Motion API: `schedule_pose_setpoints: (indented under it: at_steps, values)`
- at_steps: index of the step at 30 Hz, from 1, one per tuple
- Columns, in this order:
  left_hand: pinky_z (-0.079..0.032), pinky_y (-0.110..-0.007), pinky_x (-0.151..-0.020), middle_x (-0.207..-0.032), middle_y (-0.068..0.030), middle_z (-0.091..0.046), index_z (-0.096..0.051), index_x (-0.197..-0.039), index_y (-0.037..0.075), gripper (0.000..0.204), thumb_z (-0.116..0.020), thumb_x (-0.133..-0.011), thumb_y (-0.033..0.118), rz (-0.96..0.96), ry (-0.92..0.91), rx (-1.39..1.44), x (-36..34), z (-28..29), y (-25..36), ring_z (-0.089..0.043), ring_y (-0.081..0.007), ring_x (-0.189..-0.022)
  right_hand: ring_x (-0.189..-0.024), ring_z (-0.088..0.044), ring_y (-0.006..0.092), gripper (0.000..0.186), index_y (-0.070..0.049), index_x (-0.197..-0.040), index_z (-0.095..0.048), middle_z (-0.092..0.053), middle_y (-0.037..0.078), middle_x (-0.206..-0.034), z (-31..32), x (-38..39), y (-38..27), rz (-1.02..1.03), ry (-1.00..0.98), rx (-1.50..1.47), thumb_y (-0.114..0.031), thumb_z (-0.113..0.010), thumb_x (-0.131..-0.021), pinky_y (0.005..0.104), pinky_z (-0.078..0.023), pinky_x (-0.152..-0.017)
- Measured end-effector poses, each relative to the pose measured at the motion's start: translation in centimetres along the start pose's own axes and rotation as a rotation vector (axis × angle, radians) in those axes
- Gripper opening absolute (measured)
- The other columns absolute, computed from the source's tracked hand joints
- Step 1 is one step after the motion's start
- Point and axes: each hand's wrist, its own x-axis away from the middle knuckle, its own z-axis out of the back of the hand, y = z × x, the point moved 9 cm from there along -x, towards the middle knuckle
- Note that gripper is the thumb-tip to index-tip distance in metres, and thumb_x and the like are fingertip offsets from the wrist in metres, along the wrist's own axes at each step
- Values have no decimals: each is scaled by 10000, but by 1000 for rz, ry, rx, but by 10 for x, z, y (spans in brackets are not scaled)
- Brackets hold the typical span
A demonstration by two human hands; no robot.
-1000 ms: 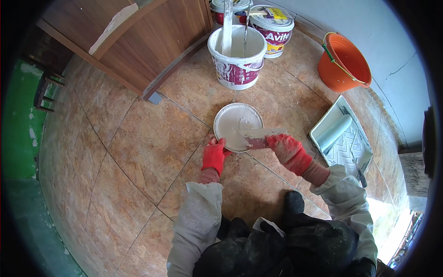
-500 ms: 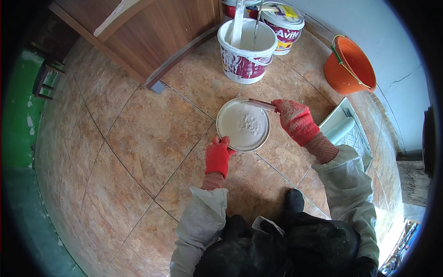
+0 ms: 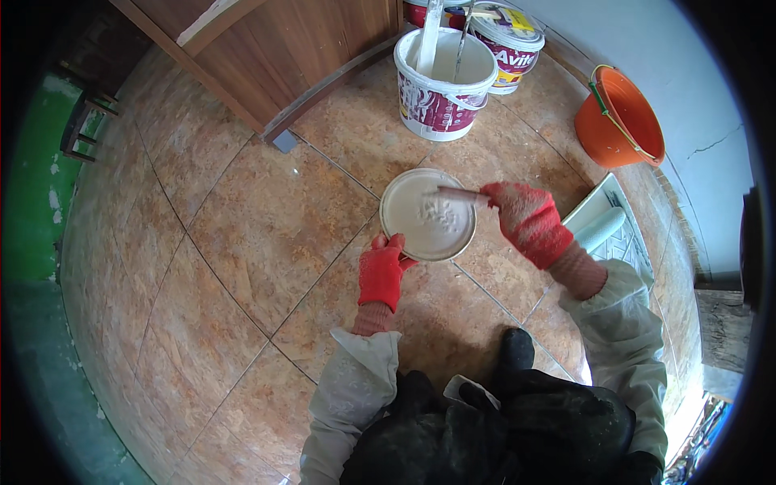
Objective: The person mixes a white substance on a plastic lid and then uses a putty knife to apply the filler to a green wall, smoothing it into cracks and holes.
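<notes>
My left hand [image 3: 381,271], in a red glove, grips the near-left rim of a round, pale tub [image 3: 386,229] with its thumb on the edge. White, paint-like liquid [image 3: 416,230] inside has a lumpy patch on its surface. My right hand [image 3: 529,222], also red-gloved and speckled white, is closed around a narrow, flat, brownish tool [image 3: 465,195]. The tool reaches leftward across the tub's rim, its tip at the liquid beside the lumps. Motion blur hides the tip's exact shape.
Beyond the tub stands a white bucket [image 3: 440,121] holding a paint-coated stick [image 3: 429,36] and a thin rod. A lidded bucket [image 3: 517,61] is behind it. To the right are an orange bucket [image 3: 606,133] and a tray with a roller [image 3: 600,229]. A wooden cabinet [image 3: 299,48] stands at far left.
The tool in my right hand has moved from the tub's far rim nearer, to over the liquid. My left hand keeps its grip on the rim. The view has shifted slightly.
</notes>
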Motion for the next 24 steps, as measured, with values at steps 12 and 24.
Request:
schedule_pose_setpoints:
  at_steps: [12, 24]
  values:
    - [-577, -316, -711, -988, -103, -581, -529, -1044, -25, 246, -565, -894, 166, -6, 24, 6, 18, 11, 44, -625, -184, -861, -787, -644, 274, 294, -82, -1007, -613, -648, 107, -846, 4, -45, -34, 214, -67, 7, 14, -490, -757, 353, -518, -679]
    - [-557, -264, -671, -933, -82, -622, -563, -1074, -19, 275, -593, -898, 190, -103, 288, 230, 77, 94, 123, -640, -146, -713, -684, -612, 304, 98, -105, -863, -557, -598, 98, -751, 6, -145, -198, 724, -149, 92, -116, -562, -766, 420, -473, -566]
